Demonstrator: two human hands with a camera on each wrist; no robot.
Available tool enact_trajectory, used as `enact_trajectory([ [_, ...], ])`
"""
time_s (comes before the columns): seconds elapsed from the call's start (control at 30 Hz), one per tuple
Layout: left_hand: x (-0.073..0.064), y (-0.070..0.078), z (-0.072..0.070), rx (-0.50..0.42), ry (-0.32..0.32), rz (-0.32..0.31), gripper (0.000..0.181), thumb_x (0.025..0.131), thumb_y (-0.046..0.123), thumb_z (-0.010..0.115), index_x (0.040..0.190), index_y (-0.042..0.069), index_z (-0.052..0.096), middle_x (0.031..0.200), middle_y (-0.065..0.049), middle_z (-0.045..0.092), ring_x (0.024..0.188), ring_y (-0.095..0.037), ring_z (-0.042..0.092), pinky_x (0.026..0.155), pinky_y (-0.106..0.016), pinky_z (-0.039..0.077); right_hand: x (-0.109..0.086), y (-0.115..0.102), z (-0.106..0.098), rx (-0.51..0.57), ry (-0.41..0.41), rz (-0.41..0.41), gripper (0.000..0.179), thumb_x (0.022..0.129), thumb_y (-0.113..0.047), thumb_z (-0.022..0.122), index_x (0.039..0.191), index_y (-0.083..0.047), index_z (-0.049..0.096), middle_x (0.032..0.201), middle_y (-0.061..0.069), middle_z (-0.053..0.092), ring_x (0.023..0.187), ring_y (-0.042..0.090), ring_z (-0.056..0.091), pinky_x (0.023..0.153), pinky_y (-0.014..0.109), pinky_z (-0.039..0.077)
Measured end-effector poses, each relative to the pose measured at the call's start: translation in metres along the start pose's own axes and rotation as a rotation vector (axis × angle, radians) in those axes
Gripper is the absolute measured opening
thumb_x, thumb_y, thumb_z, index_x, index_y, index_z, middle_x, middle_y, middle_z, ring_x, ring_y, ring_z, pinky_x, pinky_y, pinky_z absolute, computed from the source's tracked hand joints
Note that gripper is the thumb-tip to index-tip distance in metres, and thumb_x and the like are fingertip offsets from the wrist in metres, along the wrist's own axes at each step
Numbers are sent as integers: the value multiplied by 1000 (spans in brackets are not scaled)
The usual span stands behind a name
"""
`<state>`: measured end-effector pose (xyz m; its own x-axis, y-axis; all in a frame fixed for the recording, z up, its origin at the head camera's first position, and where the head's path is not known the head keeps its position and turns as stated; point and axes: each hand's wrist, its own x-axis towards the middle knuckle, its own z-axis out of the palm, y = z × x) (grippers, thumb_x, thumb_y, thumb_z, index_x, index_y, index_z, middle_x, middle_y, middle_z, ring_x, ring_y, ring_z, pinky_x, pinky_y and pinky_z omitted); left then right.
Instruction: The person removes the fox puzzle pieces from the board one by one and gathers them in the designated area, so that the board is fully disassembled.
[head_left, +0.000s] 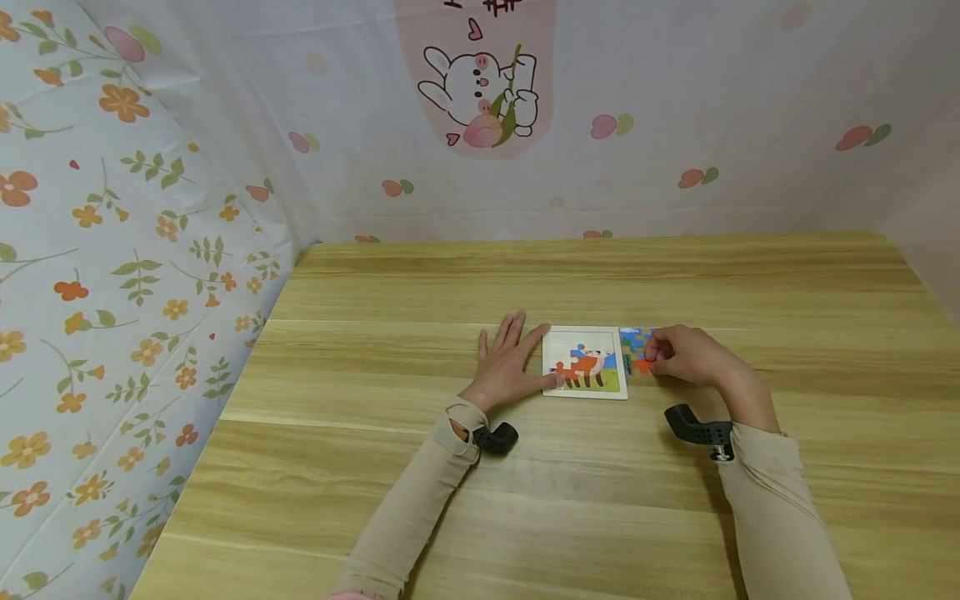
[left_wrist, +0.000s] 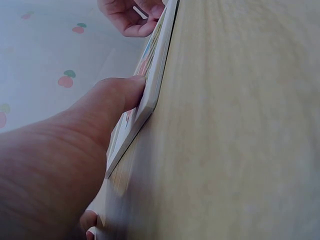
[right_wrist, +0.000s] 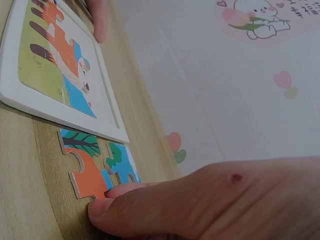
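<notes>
Near the middle of the table lies a white-framed jigsaw board (head_left: 623,367), partly filled with pieces showing an orange animal on grass. My left hand (head_left: 506,371) spreads its fingers at the board's left side, and its thumb (left_wrist: 122,95) presses on the near left part. The upper left of the board's picture area shows bare white. Loose jigsaw pieces (head_left: 628,337) in blue, green and orange lie against the board's right edge. My right hand (head_left: 693,354) pinches the corner of an orange jigsaw piece (right_wrist: 90,177) between thumb and fingertip; the fingers partly cover the pieces there.
The wood-grain table (head_left: 420,283) runs back to a white printed cloth (head_left: 637,192) behind it. A flowered cloth (head_left: 135,333) hangs along the left side. Black wrist mounts (head_left: 697,429) sit at both beige sleeves (head_left: 776,492).
</notes>
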<state>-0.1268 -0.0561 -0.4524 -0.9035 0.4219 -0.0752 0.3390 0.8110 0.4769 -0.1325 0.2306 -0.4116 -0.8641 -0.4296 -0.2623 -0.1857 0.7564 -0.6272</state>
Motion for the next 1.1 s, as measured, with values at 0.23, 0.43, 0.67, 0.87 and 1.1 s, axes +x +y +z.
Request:
enact_trajectory([
  [0.23, 0, 0, 0, -2, -7, -9, 82, 80, 59, 61, 148, 29, 26, 156, -7, 4, 141, -21, -4, 106, -54, -7, 0, 0, 0, 4, -4, 14, 8, 81, 2, 64, 84, 2, 56, 73, 2, 50, 68, 17, 44, 63, 32, 35],
  [0.43, 0, 0, 0, -1, -8, -12, 82, 80, 59, 60, 148, 30, 25, 156, -6, 3, 141, -21, -5, 106, -54, -8, 0, 0, 0, -3, -8, 15, 9, 81, 2, 64, 84, 2, 56, 73, 3, 49, 68, 18, 44, 63, 31, 35],
  [0.67, 0, 0, 0, -7, -8, -9, 82, 80, 60, 60, 148, 30, 25, 156, -6, 2, 141, -21, -5, 106, -53, -8, -1, -1, 0, 49, -30, 60, 6, 81, 3, 57, 87, 4, 54, 75, 4, 50, 63, 17, 45, 51, 29, 41],
  [0.87, 0, 0, 0, -8, -5, -3, 82, 80, 59, 60, 148, 29, 25, 156, -7, 3, 141, -21, -5, 106, -54, -8, -2, -1, 0, 62, -39, 74, 6, 81, 3, 55, 87, 3, 53, 75, 6, 50, 63, 18, 47, 50, 31, 44],
  [1.1, -1, 0, 0, -7, -6, -5, 82, 80, 59, 60, 148, 29, 25, 156, -7, 3, 141, -22, -5, 106, -54, -8, -1, -1, 0, 68, -44, 80, 8, 82, 2, 59, 88, 3, 53, 75, 5, 48, 64, 18, 47, 51, 31, 46],
])
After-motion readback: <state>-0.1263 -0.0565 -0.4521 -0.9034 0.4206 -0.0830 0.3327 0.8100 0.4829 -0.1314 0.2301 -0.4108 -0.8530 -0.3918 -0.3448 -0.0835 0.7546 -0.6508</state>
